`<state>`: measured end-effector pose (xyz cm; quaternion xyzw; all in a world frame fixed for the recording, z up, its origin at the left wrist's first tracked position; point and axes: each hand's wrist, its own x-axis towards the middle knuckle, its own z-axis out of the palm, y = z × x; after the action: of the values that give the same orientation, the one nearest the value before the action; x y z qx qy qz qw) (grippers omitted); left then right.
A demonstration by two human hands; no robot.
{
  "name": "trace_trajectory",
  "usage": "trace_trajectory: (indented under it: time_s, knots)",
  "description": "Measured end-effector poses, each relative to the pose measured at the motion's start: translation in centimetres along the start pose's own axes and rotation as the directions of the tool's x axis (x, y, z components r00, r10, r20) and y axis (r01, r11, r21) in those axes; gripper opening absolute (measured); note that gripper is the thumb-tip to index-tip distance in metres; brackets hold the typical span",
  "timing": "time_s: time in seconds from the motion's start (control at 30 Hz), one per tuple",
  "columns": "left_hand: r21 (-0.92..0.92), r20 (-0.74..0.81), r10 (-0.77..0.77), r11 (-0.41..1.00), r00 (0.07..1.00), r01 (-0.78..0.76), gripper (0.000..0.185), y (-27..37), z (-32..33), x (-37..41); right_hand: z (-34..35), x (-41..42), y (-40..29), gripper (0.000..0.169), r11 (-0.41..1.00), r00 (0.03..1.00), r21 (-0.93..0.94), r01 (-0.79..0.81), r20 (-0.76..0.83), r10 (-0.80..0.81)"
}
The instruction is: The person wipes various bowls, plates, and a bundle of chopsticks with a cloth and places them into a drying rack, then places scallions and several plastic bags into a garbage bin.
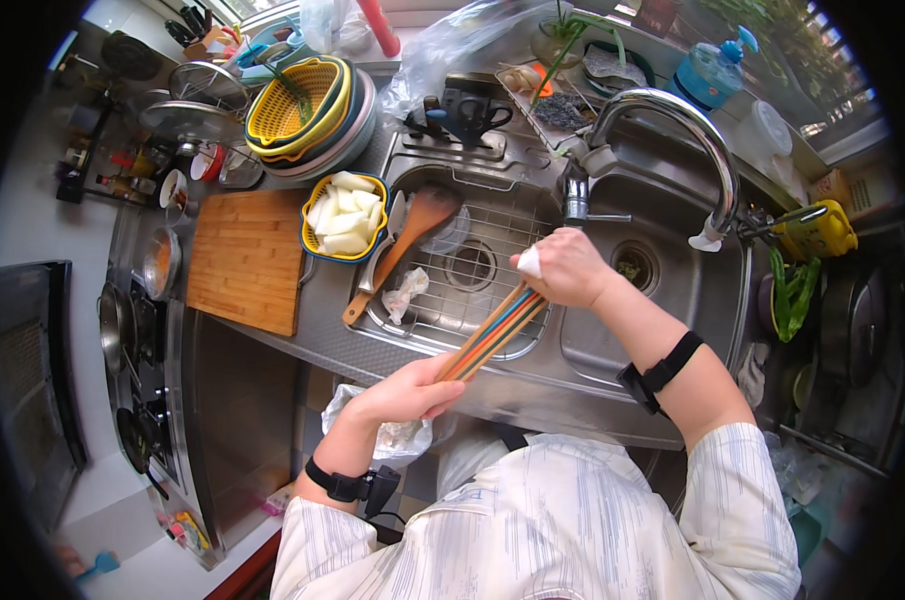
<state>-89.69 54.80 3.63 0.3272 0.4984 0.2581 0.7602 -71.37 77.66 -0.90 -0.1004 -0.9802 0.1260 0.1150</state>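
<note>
A bundle of chopsticks [491, 334] with coloured strips slants over the front of the left sink basin. My left hand [411, 390] grips its lower end, while my right hand [569, 268] is closed around the upper end with a small white piece, perhaps paper or cloth, showing between the fingers. Beneath them a wire rack [497, 217] spans the basin. A wooden spatula [407, 240] leans across the basin's left side, beside a crumpled white tissue or bag [405, 295] and a clear plastic lid or dish [446, 229]. The chopsticks' ends are hidden in my hands.
On the left counter are a bamboo cutting board [246, 259], a yellow basket of white vegetable chunks [345, 214] and stacked colanders [302, 105]. The chrome faucet [677, 112] arches over the right basin [632, 300]. Green peppers [791, 296] lie at the right. A lined waste bin [396, 439] stands below.
</note>
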Motion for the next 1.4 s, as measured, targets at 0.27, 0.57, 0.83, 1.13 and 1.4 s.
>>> trace_trajectory:
  time_s: [0.27,0.57,0.83,1.13,1.4]
  knots:
    - [-0.1,-0.008,0.004,0.995,1.0,-0.004,0.025,-1.3,-0.6,-1.6,0.7,0.0,1.2,0.057,0.633,0.708,0.42,-0.65,0.031,0.706]
    - [-0.575,-0.083,0.107,0.807,0.991,-0.135,0.032,-1.9,0.3,-0.3,0.0,0.8,-8.9,0.053,0.972,0.982,0.17,0.164,-0.122,-0.144]
    - [-0.713,0.045,0.108,0.7,0.993,-0.043,0.028,-2.5,0.1,-0.4,-0.1,-0.5,-4.1,0.054,0.993,0.995,0.058,0.099,-0.011,-0.099]
    - [-0.847,0.231,0.145,0.516,0.962,0.126,0.026,-2.7,0.4,-0.7,-0.4,-1.0,-3.5,0.05,0.965,0.979,-0.177,0.195,-0.024,-0.203]
    - [-0.841,0.341,0.268,0.516,0.901,0.165,0.052,-2.8,-0.5,-0.1,1.8,-2.6,-3.1,0.019,0.943,0.976,0.277,0.183,0.061,-0.207]
